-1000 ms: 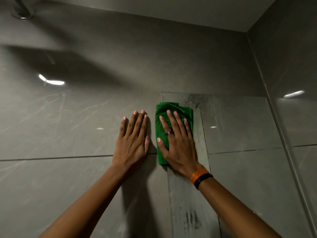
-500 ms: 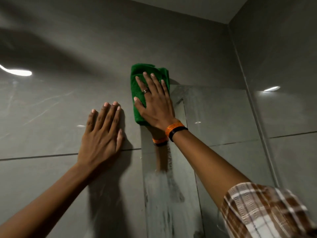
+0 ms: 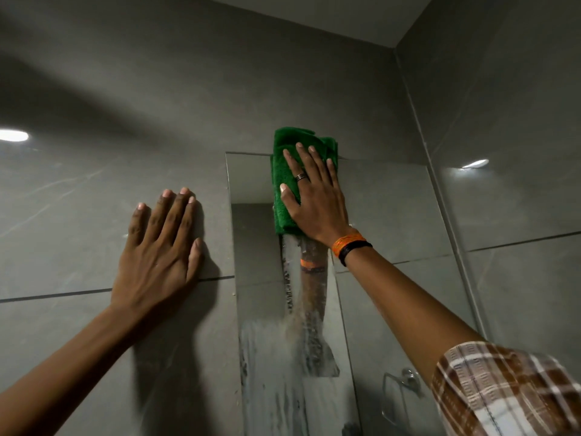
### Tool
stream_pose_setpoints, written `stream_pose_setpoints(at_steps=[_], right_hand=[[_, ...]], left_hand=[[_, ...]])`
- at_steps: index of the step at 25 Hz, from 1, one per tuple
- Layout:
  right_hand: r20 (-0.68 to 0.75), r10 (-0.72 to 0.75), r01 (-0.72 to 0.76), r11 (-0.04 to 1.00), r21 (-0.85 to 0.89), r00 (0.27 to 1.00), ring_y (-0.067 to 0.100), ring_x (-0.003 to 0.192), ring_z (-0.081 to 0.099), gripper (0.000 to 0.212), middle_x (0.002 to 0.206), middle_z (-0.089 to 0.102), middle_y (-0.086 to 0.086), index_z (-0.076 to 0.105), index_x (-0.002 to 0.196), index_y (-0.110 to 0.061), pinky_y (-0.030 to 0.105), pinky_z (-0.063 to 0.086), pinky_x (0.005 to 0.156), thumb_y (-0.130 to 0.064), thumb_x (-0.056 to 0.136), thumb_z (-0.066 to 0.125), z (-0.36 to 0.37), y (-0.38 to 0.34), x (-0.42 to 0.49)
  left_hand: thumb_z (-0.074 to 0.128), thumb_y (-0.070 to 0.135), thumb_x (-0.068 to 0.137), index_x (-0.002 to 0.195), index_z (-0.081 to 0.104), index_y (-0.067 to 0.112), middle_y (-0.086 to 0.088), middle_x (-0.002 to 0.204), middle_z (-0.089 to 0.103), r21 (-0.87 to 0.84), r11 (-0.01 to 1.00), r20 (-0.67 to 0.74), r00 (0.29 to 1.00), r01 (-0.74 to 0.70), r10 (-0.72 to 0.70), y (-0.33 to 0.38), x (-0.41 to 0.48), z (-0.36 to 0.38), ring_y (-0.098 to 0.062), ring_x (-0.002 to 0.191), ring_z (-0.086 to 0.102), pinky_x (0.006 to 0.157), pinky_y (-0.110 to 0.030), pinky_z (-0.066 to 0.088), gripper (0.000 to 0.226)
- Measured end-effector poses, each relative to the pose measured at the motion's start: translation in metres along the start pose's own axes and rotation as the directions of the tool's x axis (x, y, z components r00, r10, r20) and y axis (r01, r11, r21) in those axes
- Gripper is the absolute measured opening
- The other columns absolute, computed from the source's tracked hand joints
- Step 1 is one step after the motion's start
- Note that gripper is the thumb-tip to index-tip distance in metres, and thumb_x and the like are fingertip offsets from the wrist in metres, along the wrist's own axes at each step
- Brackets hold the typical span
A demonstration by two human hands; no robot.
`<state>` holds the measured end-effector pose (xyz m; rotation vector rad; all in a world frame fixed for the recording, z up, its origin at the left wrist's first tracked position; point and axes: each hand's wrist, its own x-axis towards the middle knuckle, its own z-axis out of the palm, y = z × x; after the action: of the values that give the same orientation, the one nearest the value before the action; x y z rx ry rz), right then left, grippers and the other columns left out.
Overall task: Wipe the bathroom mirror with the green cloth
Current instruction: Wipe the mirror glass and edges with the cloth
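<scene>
A: Surroundings? I log grey tiled wall (image 3: 94,215), streaked mirror (image 3: 251,184), towel ring (image 3: 399,391) reflected.

B: Left hand (image 3: 160,247) flat, open, on tile. Right hand (image 3: 314,196) spread, pressing green cloth (image 3: 283,171) across mirror's top edge.

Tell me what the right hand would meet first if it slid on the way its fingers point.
The right hand points up the wall, pressing the green cloth across the mirror top edge. Straight on lies only bare grey wall tile, then probably the ceiling; nothing else shows in that line.
</scene>
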<state>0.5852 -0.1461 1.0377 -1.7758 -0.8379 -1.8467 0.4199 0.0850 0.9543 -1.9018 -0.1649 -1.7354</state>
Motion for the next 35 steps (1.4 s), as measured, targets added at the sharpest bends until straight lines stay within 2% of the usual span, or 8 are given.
stream_pose_setpoints(at_steps=[11, 15, 18, 24, 35], right_hand=[[0.013, 0.251, -0.251, 0.968, -0.011, 0.968, 0.021, 0.154, 0.010, 0.066, 0.166, 0.016, 0.000, 0.017, 0.156, -0.031, 0.053, 0.006, 0.126, -0.051, 0.094, 0.023, -0.003, 0.155, -0.008], [0.013, 0.329, -0.329, 0.944, -0.011, 0.944, 0.021, 0.154, 0.010, 0.064, 0.166, 0.016, 0.000, 0.019, 0.156, -0.029, 0.051, 0.004, 0.126, -0.049, 0.096, 0.028, -0.005, 0.180, -0.009], [0.020, 0.438, -0.437, 0.898, -0.053, 0.899, 0.024, 0.154, 0.011, 0.062, 0.167, 0.014, 0.005, 0.016, 0.157, -0.025, 0.051, 0.005, 0.126, -0.046, 0.100, 0.030, -0.011, 0.195, -0.017], [0.056, 0.568, -0.566, 0.823, -0.042, 0.821, 0.025, 0.154, 0.011, 0.064, 0.167, 0.009, 0.005, 0.012, 0.158, -0.025, 0.049, 0.006, 0.126, -0.049, 0.101, 0.028, -0.021, 0.202, -0.050], [0.062, 0.629, -0.629, 0.777, -0.015, 0.775, 0.027, 0.153, 0.014, 0.070, 0.167, 0.012, 0.008, 0.014, 0.158, -0.021, 0.051, 0.009, 0.126, -0.049, 0.094, 0.022, -0.030, 0.164, -0.196]], left_hand=[[0.022, 0.041, 0.102, 0.162, 0.018, 0.003, -0.014, 0.172, 0.013, 0.009, 1.000, -0.020, 1.000, 0.004, -0.004, -0.002, -0.001, 0.005, -0.029, 0.160, 0.009, 0.128, -0.055, 0.011, 0.071], [0.023, 0.041, 0.102, 0.162, 0.017, 0.003, -0.015, 0.172, 0.012, 0.009, 1.000, -0.012, 1.000, 0.002, -0.002, -0.003, -0.001, 0.004, -0.029, 0.160, 0.008, 0.128, -0.055, 0.010, 0.072], [0.023, 0.041, 0.102, 0.162, 0.015, 0.003, -0.014, 0.172, 0.010, 0.000, 1.000, -0.001, 1.000, 0.006, -0.006, -0.003, -0.001, 0.003, -0.029, 0.160, 0.006, 0.129, -0.054, 0.009, 0.072], [0.023, 0.040, 0.101, 0.162, 0.015, 0.003, -0.015, 0.172, 0.010, -0.013, 1.000, 0.007, 1.000, 0.007, -0.006, -0.001, -0.001, -0.001, -0.029, 0.160, 0.006, 0.129, -0.054, 0.007, 0.072], [0.016, 0.043, 0.101, 0.161, 0.015, 0.002, -0.016, 0.171, 0.008, -0.063, 0.998, 0.012, 1.000, 0.004, -0.004, 0.002, -0.001, -0.005, -0.031, 0.160, 0.005, 0.129, -0.055, 0.006, 0.073]])
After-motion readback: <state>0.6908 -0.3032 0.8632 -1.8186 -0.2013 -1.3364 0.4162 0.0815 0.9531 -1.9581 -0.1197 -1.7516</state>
